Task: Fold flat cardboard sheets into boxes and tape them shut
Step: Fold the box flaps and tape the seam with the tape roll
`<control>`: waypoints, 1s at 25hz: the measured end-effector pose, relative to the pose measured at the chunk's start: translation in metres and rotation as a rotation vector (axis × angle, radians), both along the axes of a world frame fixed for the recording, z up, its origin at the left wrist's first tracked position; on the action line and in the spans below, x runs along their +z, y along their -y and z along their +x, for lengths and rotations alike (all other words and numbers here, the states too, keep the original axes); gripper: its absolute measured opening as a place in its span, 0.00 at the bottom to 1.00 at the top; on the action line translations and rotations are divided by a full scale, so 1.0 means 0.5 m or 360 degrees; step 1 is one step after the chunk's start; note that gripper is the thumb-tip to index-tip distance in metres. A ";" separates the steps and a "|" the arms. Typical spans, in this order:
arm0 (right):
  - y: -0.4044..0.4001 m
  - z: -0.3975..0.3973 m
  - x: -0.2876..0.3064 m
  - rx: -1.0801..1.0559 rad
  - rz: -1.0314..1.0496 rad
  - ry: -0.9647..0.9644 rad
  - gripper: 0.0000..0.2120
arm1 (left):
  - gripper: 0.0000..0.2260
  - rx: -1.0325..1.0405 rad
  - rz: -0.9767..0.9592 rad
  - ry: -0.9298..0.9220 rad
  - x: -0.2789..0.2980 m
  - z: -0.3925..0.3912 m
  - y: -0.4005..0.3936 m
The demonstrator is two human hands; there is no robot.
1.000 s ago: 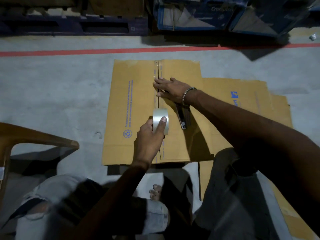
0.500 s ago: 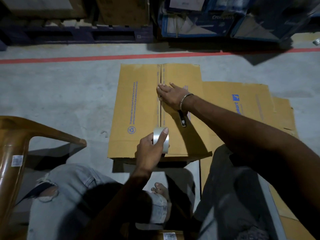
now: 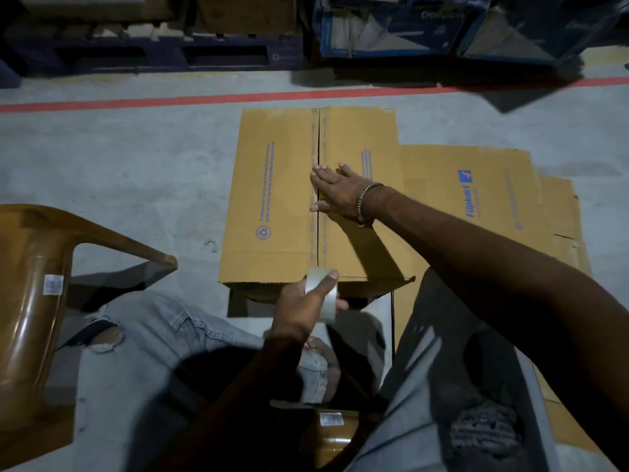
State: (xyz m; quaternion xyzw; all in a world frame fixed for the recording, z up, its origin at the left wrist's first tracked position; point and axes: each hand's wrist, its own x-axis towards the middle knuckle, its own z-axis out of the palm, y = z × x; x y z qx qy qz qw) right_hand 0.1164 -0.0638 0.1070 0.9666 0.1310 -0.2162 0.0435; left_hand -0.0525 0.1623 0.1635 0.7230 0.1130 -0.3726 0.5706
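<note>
A folded brown cardboard box (image 3: 272, 199) stands on the concrete floor in front of me, its two top flaps meeting at a centre seam. My left hand (image 3: 303, 308) grips a roll of clear tape (image 3: 323, 294) at the box's near edge, right at the seam's end. My right hand (image 3: 335, 192) lies flat with straight fingers on the seam near the middle of the box top, pressing it down. A metal bracelet circles that wrist.
Flat cardboard sheets (image 3: 476, 199) with blue print lie to the right of the box. A brown plastic chair (image 3: 41, 267) stands at left. A red floor line (image 3: 170, 100), a dark pallet (image 3: 153, 56) and blue cartons (image 3: 408, 25) lie beyond.
My left hand has pulled the tape roll toward me along the seam, from mid-box to the near edge. My right hand now covers the dark tool seen earlier beside my wrist.
</note>
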 end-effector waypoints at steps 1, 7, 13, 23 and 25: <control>0.000 -0.004 0.000 -0.0007 0.0014 -0.0002 0.42 | 0.18 0.0001 0.0026 -0.0078 -0.002 -0.020 -0.008; -0.006 -0.014 0.012 -0.0054 0.0059 0.0013 0.41 | 0.25 -0.0017 0.0106 -0.0163 -0.027 -0.044 -0.029; -0.061 -0.118 0.002 0.0087 0.0103 0.0107 0.35 | 0.14 0.0096 0.0180 -0.0341 -0.072 -0.024 -0.029; -0.113 -0.313 -0.039 0.0058 0.0288 0.0253 0.38 | 0.09 0.0152 0.0104 -0.0080 -0.097 0.001 -0.020; -0.116 -0.310 -0.036 -0.0012 0.0313 0.0258 0.36 | 0.10 0.0118 0.0103 -0.0020 -0.091 0.008 -0.016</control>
